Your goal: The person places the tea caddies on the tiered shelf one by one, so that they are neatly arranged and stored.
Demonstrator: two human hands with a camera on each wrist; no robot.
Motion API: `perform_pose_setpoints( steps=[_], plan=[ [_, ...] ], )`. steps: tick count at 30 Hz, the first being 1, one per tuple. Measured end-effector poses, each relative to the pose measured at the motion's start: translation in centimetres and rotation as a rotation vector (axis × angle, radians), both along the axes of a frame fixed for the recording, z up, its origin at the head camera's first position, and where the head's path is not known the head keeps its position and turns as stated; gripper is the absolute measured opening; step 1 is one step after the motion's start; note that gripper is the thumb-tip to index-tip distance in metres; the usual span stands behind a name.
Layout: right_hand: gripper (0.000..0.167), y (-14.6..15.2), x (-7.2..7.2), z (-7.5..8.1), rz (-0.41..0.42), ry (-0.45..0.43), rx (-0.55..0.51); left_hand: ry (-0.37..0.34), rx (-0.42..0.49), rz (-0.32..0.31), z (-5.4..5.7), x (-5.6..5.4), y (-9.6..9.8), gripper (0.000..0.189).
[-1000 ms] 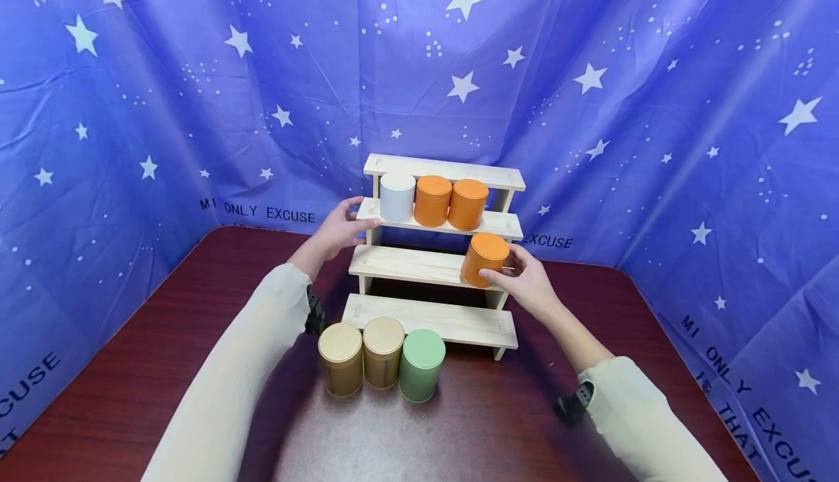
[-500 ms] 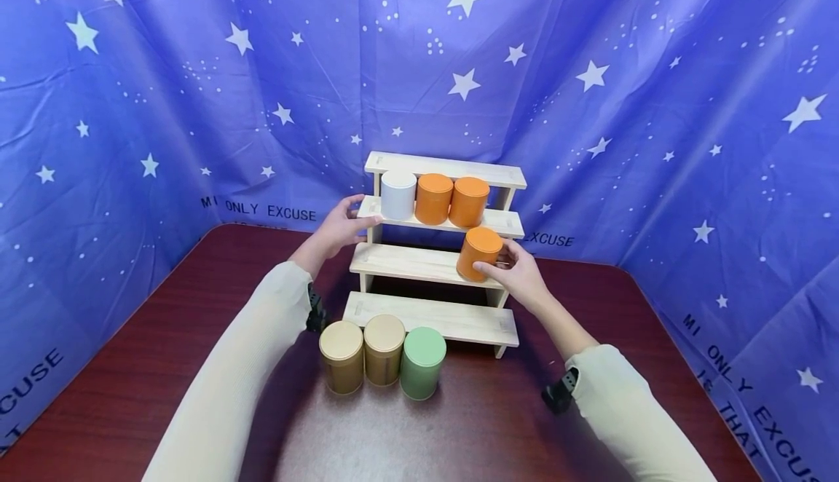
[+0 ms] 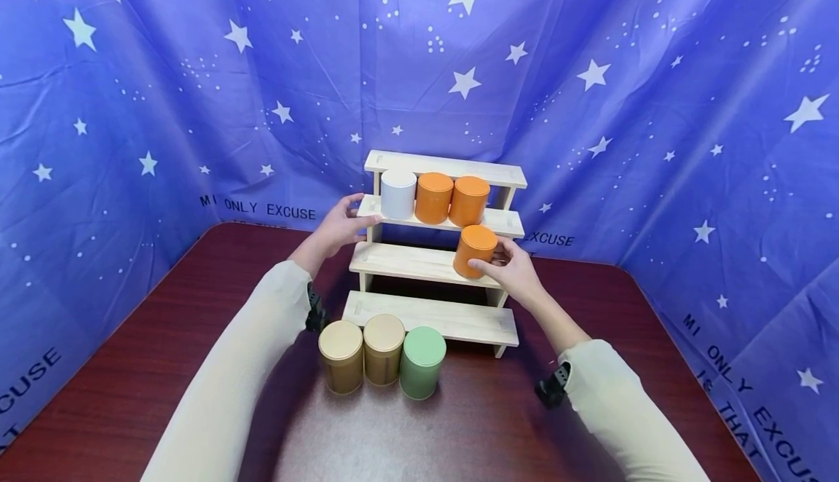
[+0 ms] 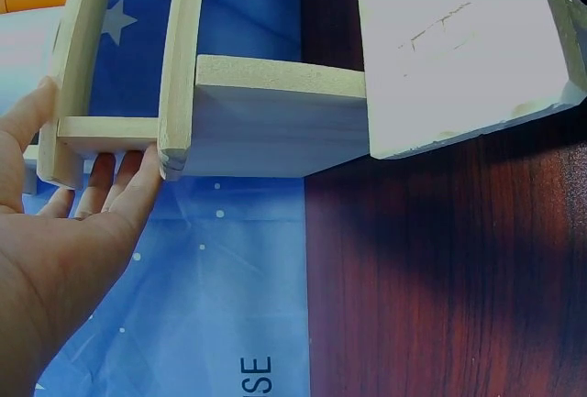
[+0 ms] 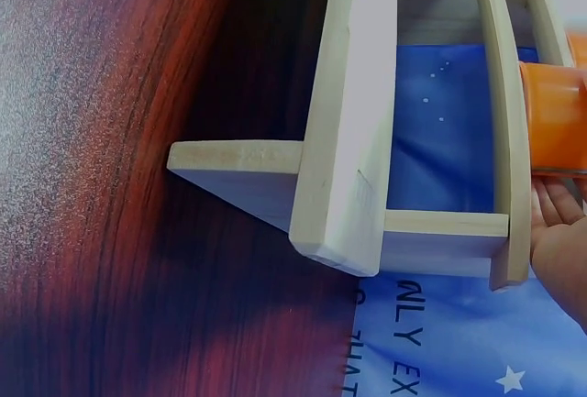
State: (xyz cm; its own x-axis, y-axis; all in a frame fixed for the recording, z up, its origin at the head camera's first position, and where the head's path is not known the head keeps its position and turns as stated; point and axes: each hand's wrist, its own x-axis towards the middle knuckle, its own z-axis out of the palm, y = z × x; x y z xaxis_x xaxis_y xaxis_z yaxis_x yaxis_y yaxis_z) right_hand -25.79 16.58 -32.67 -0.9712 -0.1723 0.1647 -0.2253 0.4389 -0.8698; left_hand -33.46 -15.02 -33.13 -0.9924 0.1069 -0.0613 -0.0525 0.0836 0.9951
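My right hand (image 3: 514,269) grips an orange canister (image 3: 475,255) by its right side, thumb in front and fingers behind. That canister is upright at the right end of the second step up on a wooden stepped rack (image 3: 413,260); whether its base bears fully on the board cannot be told. My left hand (image 3: 337,228) holds the rack's left end at the third step, and in the left wrist view its fingers (image 4: 128,186) lie against the side frame. A white canister (image 3: 398,196) and two orange canisters (image 3: 433,199) (image 3: 468,202) line that step.
On the dark red tabletop (image 3: 393,445), before the rack, two gold-lidded canisters (image 3: 341,358) (image 3: 383,351) and a green canister (image 3: 422,364) stand side by side. A blue star-printed cloth (image 3: 419,52) hangs behind and around the table.
My right hand has shifted the orange canister a little to the left along its step. The left hand keeps its place on the rack's end.
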Motion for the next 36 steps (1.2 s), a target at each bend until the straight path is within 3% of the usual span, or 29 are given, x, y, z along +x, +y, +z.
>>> perform_pose_setpoints(
  steps=[12,21,31,36],
  plan=[
    [0.06,-0.2,-0.2,-0.1,-0.011,0.006,0.035,-0.001,-0.001,-0.007,0.1,0.2,0.0,0.078],
    [0.067,0.8,-2.7,-2.7,-0.014,0.004,0.021,0.0,-0.005,-0.007,0.1,0.1,0.0,0.078],
    [0.071,1.6,-2.3,-2.5,0.001,0.015,0.021,0.002,-0.015,-0.002,0.1,0.3,0.0,0.077],
    [0.068,2.9,-2.4,-2.7,-0.011,0.08,-0.011,0.005,-0.017,-0.006,0.2,0.3,0.1,0.078]
  ],
)
